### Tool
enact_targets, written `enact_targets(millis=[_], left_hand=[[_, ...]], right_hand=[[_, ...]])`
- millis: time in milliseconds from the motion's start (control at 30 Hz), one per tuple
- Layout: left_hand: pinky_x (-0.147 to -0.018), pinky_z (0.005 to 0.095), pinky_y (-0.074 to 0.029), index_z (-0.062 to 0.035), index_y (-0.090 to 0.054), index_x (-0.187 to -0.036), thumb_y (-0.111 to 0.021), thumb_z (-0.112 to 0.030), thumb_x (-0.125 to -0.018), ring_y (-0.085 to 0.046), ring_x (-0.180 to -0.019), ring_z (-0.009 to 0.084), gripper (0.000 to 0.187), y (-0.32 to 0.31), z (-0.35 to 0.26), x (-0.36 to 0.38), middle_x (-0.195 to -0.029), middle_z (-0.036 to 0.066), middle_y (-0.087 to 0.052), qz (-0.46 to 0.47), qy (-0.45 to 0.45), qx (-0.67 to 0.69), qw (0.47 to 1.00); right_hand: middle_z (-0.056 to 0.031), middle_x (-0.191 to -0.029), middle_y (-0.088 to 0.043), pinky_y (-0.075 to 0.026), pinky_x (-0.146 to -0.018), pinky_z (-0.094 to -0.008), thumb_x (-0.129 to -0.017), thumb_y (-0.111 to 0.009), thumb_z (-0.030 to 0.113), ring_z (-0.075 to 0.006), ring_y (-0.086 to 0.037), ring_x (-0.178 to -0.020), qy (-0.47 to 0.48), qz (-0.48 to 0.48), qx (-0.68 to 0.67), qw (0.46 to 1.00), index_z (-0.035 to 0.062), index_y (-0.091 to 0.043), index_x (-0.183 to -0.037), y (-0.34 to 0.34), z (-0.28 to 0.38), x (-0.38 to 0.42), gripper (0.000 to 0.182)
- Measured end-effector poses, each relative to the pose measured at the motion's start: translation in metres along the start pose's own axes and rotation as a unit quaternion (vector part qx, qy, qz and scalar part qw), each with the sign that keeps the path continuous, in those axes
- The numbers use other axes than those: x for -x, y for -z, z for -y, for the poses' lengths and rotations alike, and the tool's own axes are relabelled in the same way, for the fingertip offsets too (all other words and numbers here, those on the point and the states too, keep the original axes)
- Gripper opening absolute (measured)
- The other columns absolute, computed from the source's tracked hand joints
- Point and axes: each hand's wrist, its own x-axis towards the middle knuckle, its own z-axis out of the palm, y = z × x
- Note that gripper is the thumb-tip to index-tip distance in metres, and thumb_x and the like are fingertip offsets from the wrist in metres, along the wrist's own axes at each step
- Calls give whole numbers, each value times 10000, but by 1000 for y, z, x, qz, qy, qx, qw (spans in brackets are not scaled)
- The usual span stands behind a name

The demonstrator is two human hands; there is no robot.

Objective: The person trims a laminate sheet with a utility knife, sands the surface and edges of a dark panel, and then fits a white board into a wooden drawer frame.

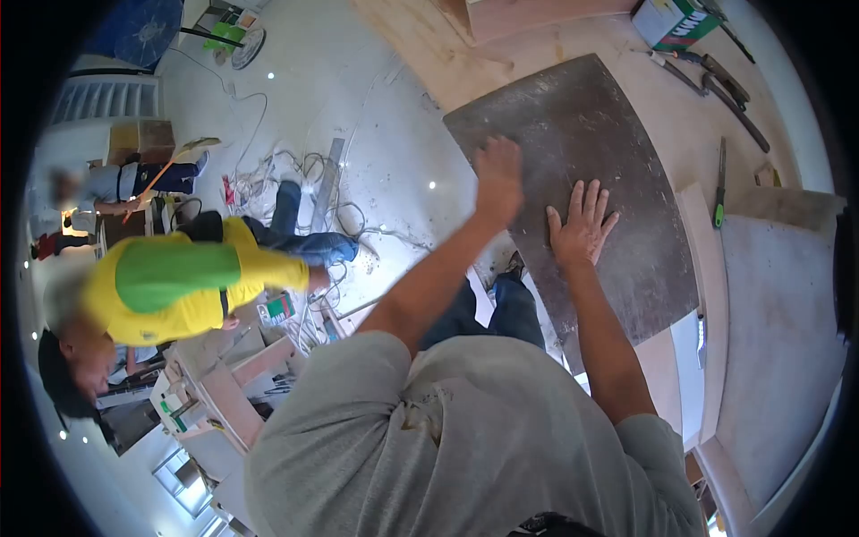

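A dark brown panel (617, 143) with a scuffed, dusty face and curved edges lies on the light wooden surface in front of me. My right hand (583, 224) rests flat on it, palm down with the fingers spread. Over the panel's left edge is my left hand (498, 179), blurred by motion. Its fingers look curled, but whether they hold anything is not visible.
Pliers-like tools (716, 85), a green and white can (676, 25) and a green-handled tool (719, 183) lie around the panel. A co-worker in a yellow and green shirt (179, 277) bends at left, near tangled cables (309, 170). Another person (134, 182) is behind.
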Motion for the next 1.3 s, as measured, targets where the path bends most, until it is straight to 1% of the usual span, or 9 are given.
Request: enact_targets(millis=[167, 400, 700, 800, 867, 933, 1033, 1167, 1300], left_hand=[[-1203, 606, -263, 80, -500, -1427, -578, -134, -892, -393, -1449, 460, 582, 11, -46, 11, -1506, 309, -465, -6, -11, 179, 984], [-1200, 574, -293, 57, -543, -1392, -584, -151, -902, -425, -1443, 408, 534, 5, -14, -36, -1495, 257, -506, -22, -80, 191, 978], [-1221, 577, -253, 50, -531, -1413, -607, -67, -860, -375, -1483, 364, 570, 9, -13, 30, -1510, 238, -482, 11, -100, 187, 977], [-1205, 542, -294, 46, -577, -1349, -611, -66, -838, -470, -1400, 397, 524, 5, 9, -31, -1432, 251, -560, -17, -4, 126, 992], [-1209, 492, -308, 54, -573, -1326, -606, -29, -827, -499, -1367, 391, 507, 5, 53, -86, -1396, 262, -582, -155, 80, 164, 971], [-1187, 463, -338, 59, -574, -1305, -586, 7, -818, -504, -1352, 389, 489, 34, 91, -131, -1379, 268, -586, -78, 205, 178, 959], [-1142, 478, -368, 59, -576, -1306, -592, 2, -805, -488, -1364, 396, 504, 31, 118, -150, -1368, 273, -587, -28, 135, 168, 976], [-1163, 525, -333, 69, -587, -1321, -623, -47, -797, -445, -1404, 413, 538, 5, 50, -68, -1408, 305, -549, -7, 59, 65, 996], [-1151, 484, -386, -36, -532, -1439, -638, -83, -855, -499, -1359, 373, 595, 35, 19, -22, -1429, 236, -555, 135, 67, 209, 966]], right_hand=[[-141, -1724, -137, -75, -1244, -655, -1001, -516, 560, -345, -90, -1595, -13, -3, 29, 999, 126, -252, -1640, -1, -1, -14, 816], [-162, -1712, -177, -101, -1243, -654, -1000, -521, 547, -368, -125, -1585, -40, -78, 16, 996, 99, -273, -1628, -14, 7, -43, 810], [-161, -1716, -155, -104, -1246, -646, -1011, -505, 524, -369, -117, -1586, -54, -50, 32, 997, 91, -250, -1632, -5, 12, -42, 799], [-160, -1716, -152, -100, -1249, -642, -1008, -507, 528, -365, -109, -1588, -54, -50, 27, 997, 94, -243, -1635, -4, 12, -42, 807], [-159, -1717, -148, -96, -1252, -638, -1006, -508, 530, -363, -103, -1589, -56, -41, 26, 997, 96, -236, -1637, -1, 12, -42, 813], [-157, -1717, -148, -96, -1251, -640, -1004, -505, 536, -363, -104, -1589, -55, -39, 20, 998, 97, -235, -1638, 1, 12, -40, 817], [-159, -1717, -147, -100, -1248, -646, -1004, -500, 544, -366, -105, -1588, -57, -35, 20, 998, 95, -238, -1637, 3, 13, -43, 819], [-171, -1714, -150, -111, -1240, -659, -1005, -492, 558, -377, -116, -1584, -44, -49, 17, 998, 91, -244, -1635, -3, 8, -43, 823], [-178, -1713, -146, -119, -1235, -667, -1006, -489, 563, -385, -130, -1581, -47, -39, 7, 998, 85, -243, -1634, 6, 8, -43, 827]])
